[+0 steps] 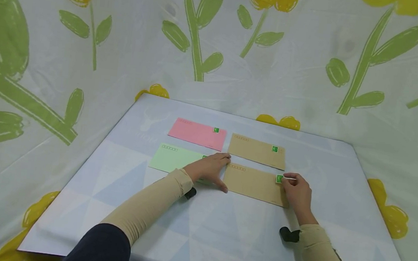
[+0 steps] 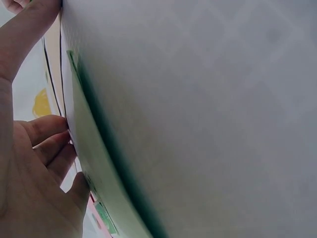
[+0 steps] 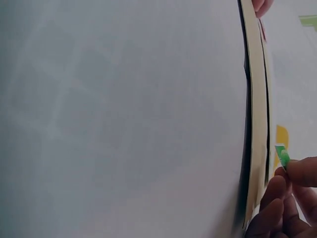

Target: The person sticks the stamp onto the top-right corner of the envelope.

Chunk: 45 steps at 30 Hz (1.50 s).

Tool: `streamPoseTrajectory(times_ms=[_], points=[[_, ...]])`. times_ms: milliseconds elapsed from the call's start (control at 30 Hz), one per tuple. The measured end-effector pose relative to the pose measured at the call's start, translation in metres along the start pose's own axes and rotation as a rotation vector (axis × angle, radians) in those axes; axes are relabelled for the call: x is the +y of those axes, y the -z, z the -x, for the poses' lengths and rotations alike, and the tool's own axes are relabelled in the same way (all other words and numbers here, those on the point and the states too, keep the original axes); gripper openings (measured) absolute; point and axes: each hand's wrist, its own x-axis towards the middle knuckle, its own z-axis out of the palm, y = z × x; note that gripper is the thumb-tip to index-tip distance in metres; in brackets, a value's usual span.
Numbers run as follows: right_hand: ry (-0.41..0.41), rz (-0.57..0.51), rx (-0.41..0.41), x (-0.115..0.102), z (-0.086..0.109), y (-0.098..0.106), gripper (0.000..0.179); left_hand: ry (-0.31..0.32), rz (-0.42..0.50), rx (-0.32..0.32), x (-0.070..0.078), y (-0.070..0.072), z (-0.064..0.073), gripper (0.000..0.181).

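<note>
Fingers (image 1: 290,176) on table (image 1: 221,234), floral backdrop (image 1: 87,49)

We see soft, even, bright light with faint shadows. Our head view bows outward toward three and nine o'clock. Both wrist views are blurred, their pale patterned tabletop (image 2: 208,99) out of focus.

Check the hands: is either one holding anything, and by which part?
The right hand pinches the green stamp by its right edge, at the near brown envelope's top right corner. The left hand holds nothing, resting flat on that envelope's left edge.
</note>
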Motion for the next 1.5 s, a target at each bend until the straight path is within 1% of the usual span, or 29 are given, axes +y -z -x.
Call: streamPoseTrajectory(times_ms=[200, 467, 633, 900, 1100, 1500], points=[[-0.011, 0.027, -0.027, -0.0004, -0.0016, -0.0035, 0.031, 0.003, -0.002, -0.007, -0.0002, -0.0010, -0.0010, 0.118], [-0.003, 0.052, -0.033, -0.0029, -0.0030, -0.0057, 0.030, 0.004, 0.005, -0.005, 0.0001, 0.0001, -0.0004, 0.116], [0.013, 0.073, -0.034, -0.0027, -0.0040, -0.0072, 0.029, -0.006, -0.003, -0.009, -0.0007, 0.0007, 0.0000, 0.117], [0.036, 0.113, -0.036, -0.0029, -0.0045, -0.0082, 0.030, -0.034, -0.027, 0.004, -0.0013, 0.0009, -0.0004, 0.114], [0.057, 0.132, -0.035, -0.0053, -0.0030, -0.0079, 0.031, -0.035, -0.003, 0.007, -0.0010, 0.0018, 0.0012, 0.113], [0.044, 0.150, -0.033, -0.0070, -0.0030, -0.0101, 0.032, -0.035, -0.015, 0.005, -0.0005, 0.0021, 0.0014, 0.113]])
